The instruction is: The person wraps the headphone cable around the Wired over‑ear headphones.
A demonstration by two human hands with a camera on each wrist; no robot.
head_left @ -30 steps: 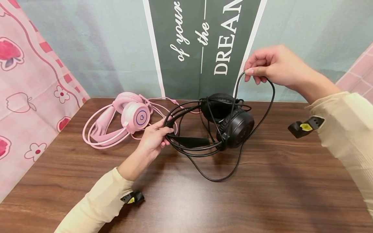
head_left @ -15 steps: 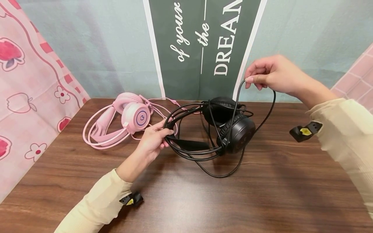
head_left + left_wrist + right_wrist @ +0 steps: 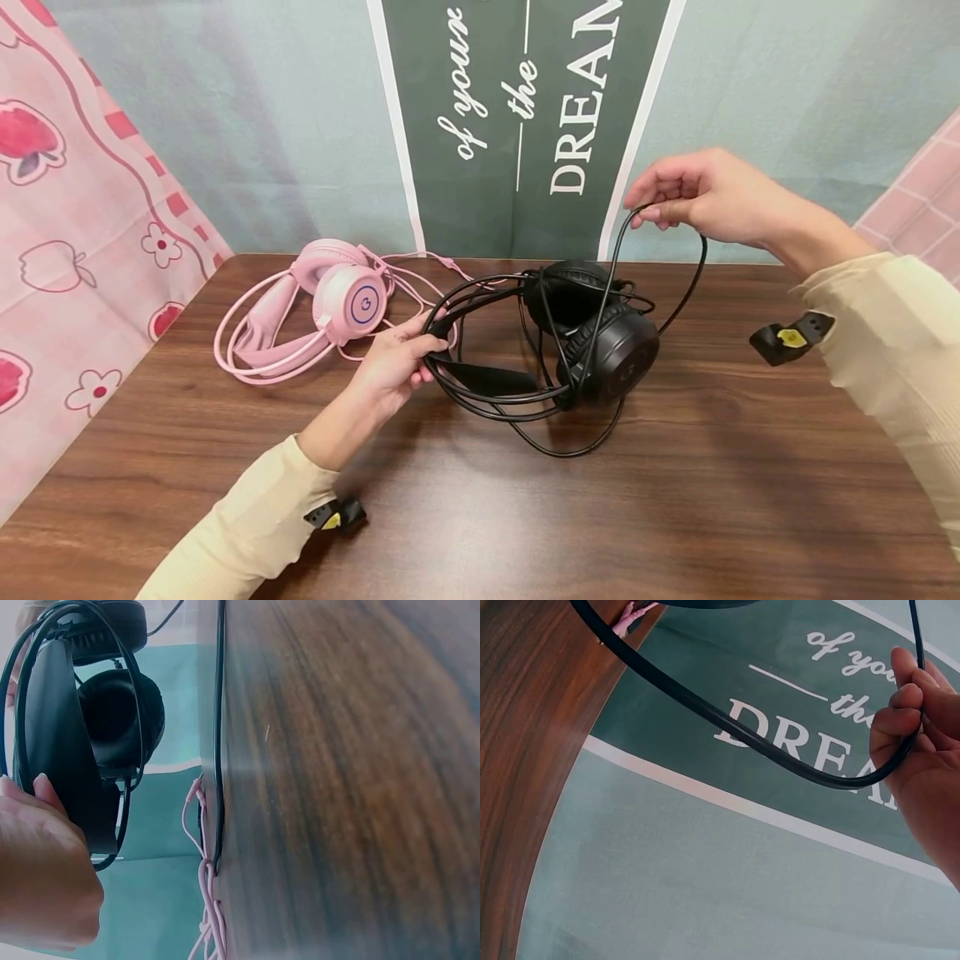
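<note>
Black over-ear headphones (image 3: 626, 358) are held above the table, their cable wound loosely about the ear cups. My left hand (image 3: 390, 360) grips the top of the headband, thumb over the padded strap; the left wrist view shows this hand (image 3: 45, 862) beside the strap (image 3: 56, 742). Up and to the right, my right hand (image 3: 720, 196) pinches a loop of the black cable (image 3: 617, 250) between thumb and fingers. In the right wrist view the cable (image 3: 780, 756) runs through the curled fingers of that hand (image 3: 930, 742).
Pink headphones (image 3: 352, 300) lie on the wooden table (image 3: 487, 517) at the back left, their pink cable (image 3: 412, 287) trailing behind the black pair. A grey-green cloth with lettering (image 3: 517, 125) hangs behind the table. A pink patterned cloth (image 3: 90, 250) hangs at the left.
My right hand has come down a little with the cable loop. The black ear cups have sunk slightly, and the cable loop hanging below them looks smaller. The left hand keeps its grip.
</note>
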